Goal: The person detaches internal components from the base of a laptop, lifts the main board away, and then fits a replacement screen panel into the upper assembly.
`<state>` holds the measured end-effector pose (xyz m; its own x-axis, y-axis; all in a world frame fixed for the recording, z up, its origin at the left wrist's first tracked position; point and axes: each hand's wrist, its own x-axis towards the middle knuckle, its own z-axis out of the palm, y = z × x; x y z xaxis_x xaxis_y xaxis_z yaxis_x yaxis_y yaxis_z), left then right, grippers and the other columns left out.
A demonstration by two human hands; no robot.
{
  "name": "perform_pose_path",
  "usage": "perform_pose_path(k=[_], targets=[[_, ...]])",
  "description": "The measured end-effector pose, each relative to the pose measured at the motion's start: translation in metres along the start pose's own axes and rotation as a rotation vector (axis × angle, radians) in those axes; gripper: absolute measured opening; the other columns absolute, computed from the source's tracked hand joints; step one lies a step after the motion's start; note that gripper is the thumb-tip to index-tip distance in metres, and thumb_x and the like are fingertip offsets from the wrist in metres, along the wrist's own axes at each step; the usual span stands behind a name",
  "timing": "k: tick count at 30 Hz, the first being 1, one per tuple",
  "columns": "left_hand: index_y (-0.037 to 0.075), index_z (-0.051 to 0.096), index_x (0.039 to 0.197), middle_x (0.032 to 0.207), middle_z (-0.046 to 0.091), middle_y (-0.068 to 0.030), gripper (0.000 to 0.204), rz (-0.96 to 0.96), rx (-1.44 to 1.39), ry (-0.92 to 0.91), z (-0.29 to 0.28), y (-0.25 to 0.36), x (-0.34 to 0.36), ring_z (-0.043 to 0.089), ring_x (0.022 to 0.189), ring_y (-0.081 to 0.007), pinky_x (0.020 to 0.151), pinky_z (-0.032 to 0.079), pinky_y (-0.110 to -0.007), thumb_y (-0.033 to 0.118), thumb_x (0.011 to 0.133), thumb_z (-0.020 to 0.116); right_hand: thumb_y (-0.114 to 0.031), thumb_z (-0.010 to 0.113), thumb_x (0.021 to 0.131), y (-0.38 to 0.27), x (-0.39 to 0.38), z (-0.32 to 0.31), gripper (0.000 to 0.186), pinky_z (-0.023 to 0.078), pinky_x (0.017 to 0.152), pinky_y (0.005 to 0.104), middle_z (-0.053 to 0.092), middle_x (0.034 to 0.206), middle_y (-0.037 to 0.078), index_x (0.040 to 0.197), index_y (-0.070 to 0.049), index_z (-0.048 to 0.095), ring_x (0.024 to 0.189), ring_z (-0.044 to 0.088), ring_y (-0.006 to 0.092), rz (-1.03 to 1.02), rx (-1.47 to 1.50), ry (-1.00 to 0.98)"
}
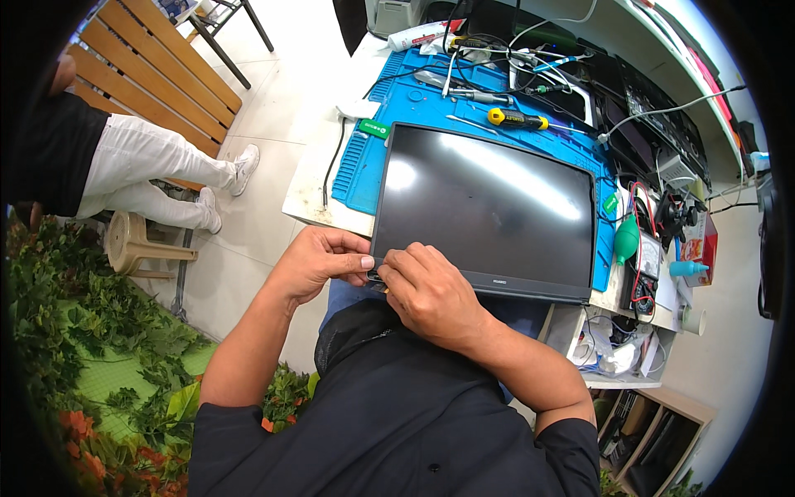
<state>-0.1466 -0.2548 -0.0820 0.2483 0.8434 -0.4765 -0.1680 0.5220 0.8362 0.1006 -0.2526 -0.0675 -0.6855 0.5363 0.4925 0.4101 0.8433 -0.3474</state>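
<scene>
A laptop screen point(489, 211) with a black bezel lies face up on the blue work mat, its lower edge toward me and overhanging the bench. At its near left corner, my left hand point(325, 263) pinches the edge between thumb and fingers. My right hand point(431, 291) bends over the same corner, fingertips pressed together close to the left thumb. Something small and dark shows beneath the right fingertips, too covered to name. A yellow and black screwdriver point(517, 119) rests on the mat beyond the screen's far edge.
The blue mat point(358, 178) covers the white bench, with tools and cables behind the screen. A green air blower point(627, 240) and a multimeter point(642, 277) stand right. An open drawer point(617, 356) sits below. To the left are a seated person point(149, 166) and a plastic stool point(132, 244).
</scene>
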Motion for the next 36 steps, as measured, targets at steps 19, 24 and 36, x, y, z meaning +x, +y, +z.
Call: perform_pose_path(k=[19,24,36], targets=[[-0.007,0.078,0.112,0.089,0.079,-0.0116,0.025,-0.03,-0.02,0.036,0.001,-0.001,0.003,0.077,0.074,-0.0168,0.069,0.066,-0.029,0.009,0.095,0.089,-0.006,0.072,0.085,0.0,0.0,0.001,0.015,0.051,0.08,0.0371,0.059,0.092,0.009,0.097,0.002,0.072,0.089,0.059,0.0239,0.004,0.025,0.004],[-0.007,0.079,0.112,0.087,0.079,-0.0117,0.026,-0.015,-0.026,0.077,0.007,0.002,0.002,0.077,0.073,-0.0164,0.067,0.066,-0.028,0.011,0.095,0.088,-0.006,0.073,0.084,-0.001,-0.001,-0.001,0.016,0.052,0.081,0.0375,0.06,0.093,0.009,0.098,0.003,0.073,0.089,0.06,0.0242,0.0,0.032,0.009],[-0.005,0.08,0.107,0.085,0.079,-0.0102,0.023,-0.02,-0.017,0.081,0.008,0.001,0.003,0.076,0.07,-0.0142,0.065,0.064,-0.026,0.013,0.096,0.089,-0.007,0.073,0.086,-0.001,-0.004,0.0,0.015,0.051,0.08,0.0374,0.06,0.093,0.009,0.097,0.003,0.073,0.089,0.06,0.0243,-0.01,0.027,0.012]])
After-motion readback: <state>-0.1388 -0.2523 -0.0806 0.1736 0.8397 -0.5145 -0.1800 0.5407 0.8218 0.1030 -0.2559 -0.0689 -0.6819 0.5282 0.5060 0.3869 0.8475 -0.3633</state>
